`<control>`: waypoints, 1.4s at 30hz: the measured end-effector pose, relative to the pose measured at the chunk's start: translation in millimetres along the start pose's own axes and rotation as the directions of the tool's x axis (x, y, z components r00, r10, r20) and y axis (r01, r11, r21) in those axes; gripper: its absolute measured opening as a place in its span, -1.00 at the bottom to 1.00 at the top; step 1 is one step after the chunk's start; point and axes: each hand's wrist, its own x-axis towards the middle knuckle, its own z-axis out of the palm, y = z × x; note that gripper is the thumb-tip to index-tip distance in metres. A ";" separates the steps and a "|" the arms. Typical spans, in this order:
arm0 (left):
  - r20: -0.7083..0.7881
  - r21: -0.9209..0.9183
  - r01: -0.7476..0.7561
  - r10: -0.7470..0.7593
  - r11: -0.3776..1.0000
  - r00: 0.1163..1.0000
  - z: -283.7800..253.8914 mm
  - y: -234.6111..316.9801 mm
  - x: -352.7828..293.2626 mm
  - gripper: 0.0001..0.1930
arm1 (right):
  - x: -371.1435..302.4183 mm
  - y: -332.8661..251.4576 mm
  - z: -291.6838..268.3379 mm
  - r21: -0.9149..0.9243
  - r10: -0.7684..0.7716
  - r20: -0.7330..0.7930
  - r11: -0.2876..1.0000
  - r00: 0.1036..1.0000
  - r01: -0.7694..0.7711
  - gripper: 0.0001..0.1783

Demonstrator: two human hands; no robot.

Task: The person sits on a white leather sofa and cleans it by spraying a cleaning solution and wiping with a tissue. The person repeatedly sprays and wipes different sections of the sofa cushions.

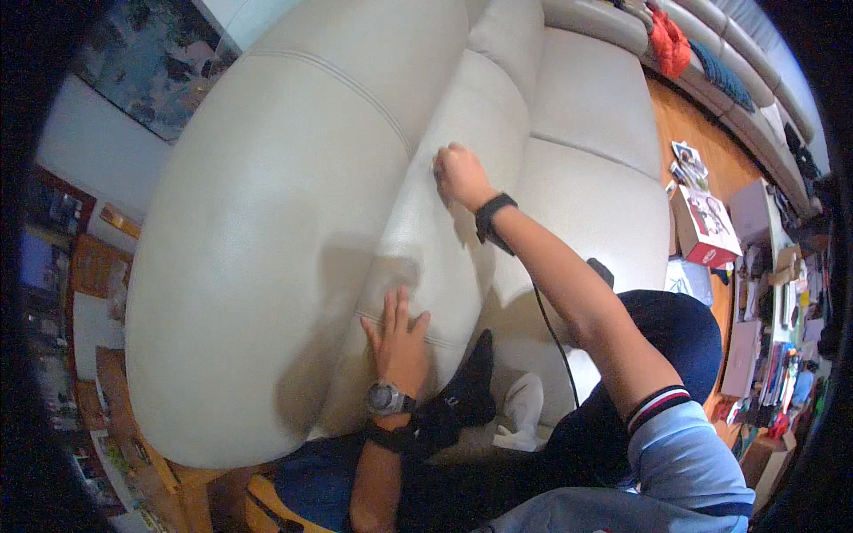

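A cream leather sofa [267, 178] with stitched seams fills the middle of the view. My right hand [464, 179] is closed against its backrest, near the groove between two cushion sections. A small pale bit shows at its fingertips, too little to name. Lower down, my left hand [402, 348] lies flat on the leather with its fingers spread, next to a seam. A grey watch [387, 398] is on the left wrist and a black band [494, 218] on the right. A thin black cable [553, 333] hangs below the right forearm.
My black-socked foot [464, 395] rests on the seat beside a white curved object [522, 407]. A red and white box [706, 226] stands on the wooden floor [724, 147] to the right. Beyond are another sofa with a red cloth [668, 43] and a cluttered shelf [791, 338].
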 end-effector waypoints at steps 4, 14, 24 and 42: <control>-0.016 -0.033 0.041 -0.041 0.999 0.999 5.6 2.5 0.1 -0.68 | -58.5 -16.1 -13.1 0.322 -0.181 0.222 0.941 0.958 0.103 -0.89; 0.041 0.003 0.086 -0.086 0.996 0.995 9.1 6.7 0.2 -0.60 | -24.7 -10.6 43.2 -0.060 -0.137 -0.023 0.989 0.990 0.135 -0.91; 0.000 0.005 0.037 -0.037 0.999 0.999 5.3 1.8 1.1 -0.64 | 55.9 14.9 26.4 -0.175 -0.012 -0.121 0.985 0.993 -0.010 -0.87; -0.058 0.029 0.104 -0.102 0.994 0.993 19.8 11.2 2.4 -0.64 | -27.6 69.6 -17.4 0.376 0.319 -0.116 0.891 0.941 -0.255 -0.73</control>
